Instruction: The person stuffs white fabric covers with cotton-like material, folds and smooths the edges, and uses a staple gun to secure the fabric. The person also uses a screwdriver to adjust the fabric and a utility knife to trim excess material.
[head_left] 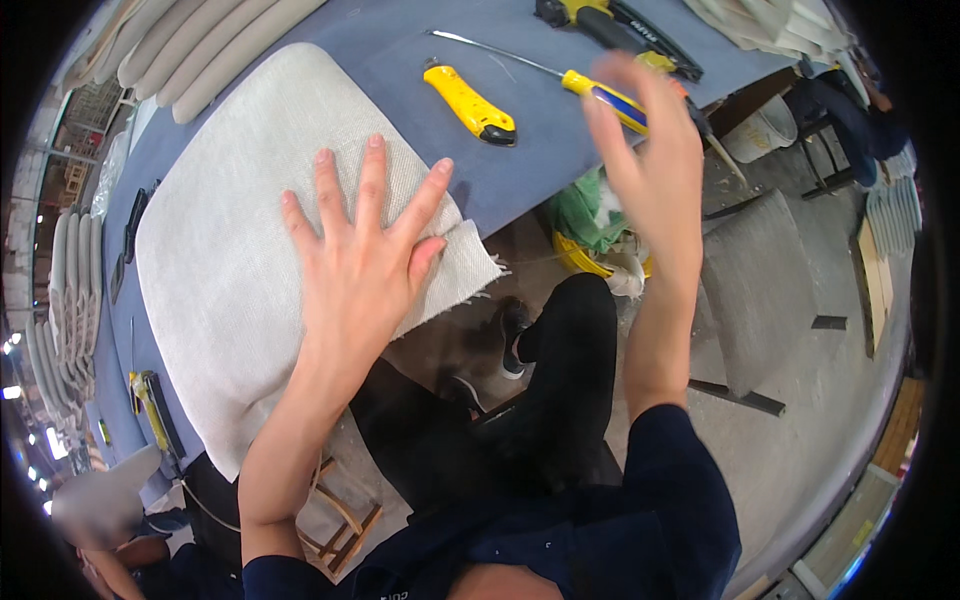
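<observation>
My left hand lies flat with spread fingers on a seat cushion covered in pale grey woven fabric. Frayed threads show along the loose fabric edge near my thumb. My right hand is raised at the table's right side, slightly blurred, with thumb and fingers apart. Just by it is a screwdriver with a yellow and blue handle, partly hidden behind the hand; whether they touch I cannot tell. A yellow utility knife with a black end rests on the blue-grey tabletop between my hands.
A yellow and black staple gun lies at the far right. Stacked cushions stand far left. Below the table edge sits a yellow bucket with green material in it. A person is at lower left. A grey panel is at right.
</observation>
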